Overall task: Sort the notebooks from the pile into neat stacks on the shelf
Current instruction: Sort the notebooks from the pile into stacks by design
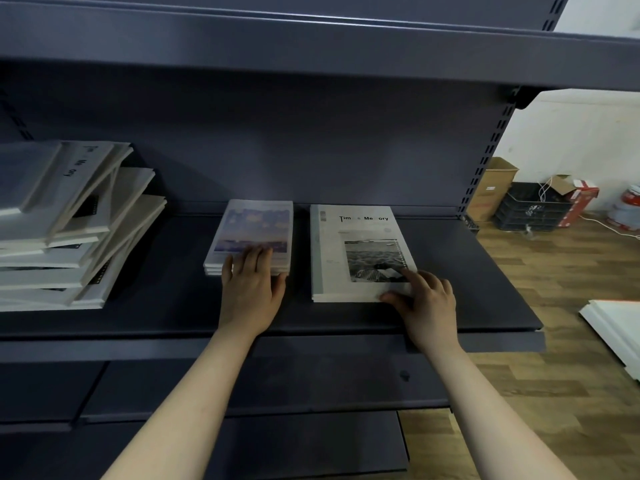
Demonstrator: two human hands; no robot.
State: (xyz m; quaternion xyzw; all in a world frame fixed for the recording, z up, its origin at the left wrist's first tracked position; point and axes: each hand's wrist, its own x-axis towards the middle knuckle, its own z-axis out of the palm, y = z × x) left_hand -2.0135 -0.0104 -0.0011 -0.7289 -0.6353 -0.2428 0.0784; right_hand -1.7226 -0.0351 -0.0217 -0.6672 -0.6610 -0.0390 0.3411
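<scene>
Evidently the step in hand is squaring up, not fetching: both hands are on the sorted stacks and neither holds a loose notebook. The shelf (173, 306) carries three groups. At its left end lies the unsorted pile (69, 237), a slumped heap of pale notebooks fanned at different angles, some overhanging those beneath. Near the middle, set back towards the rear edge, is the small stack (254, 226), its top cover a sky photograph. Just beside it on the right, with a narrow gap between, is the large stack (346, 244), whose top cover has a black-and-white picture under a printed title. The left hand (251, 289) lies over the near edge of the small stack, fingers flat on the cover and thumb down its left side, pressing rather than grasping. The right hand (427, 306) has the near right corner of the large stack, forefinger on the cover, thumb against the near edge and the other fingers curled, a light pinch on that corner. Both stacks look close to true, though the large one sits slightly askew to the shelf's front edge. Much of the task seems to remain, given the pile's height. The next move probably calls for a reach to the left end and for lifting only the top notebook, since the heap looks ready to slide.
</scene>
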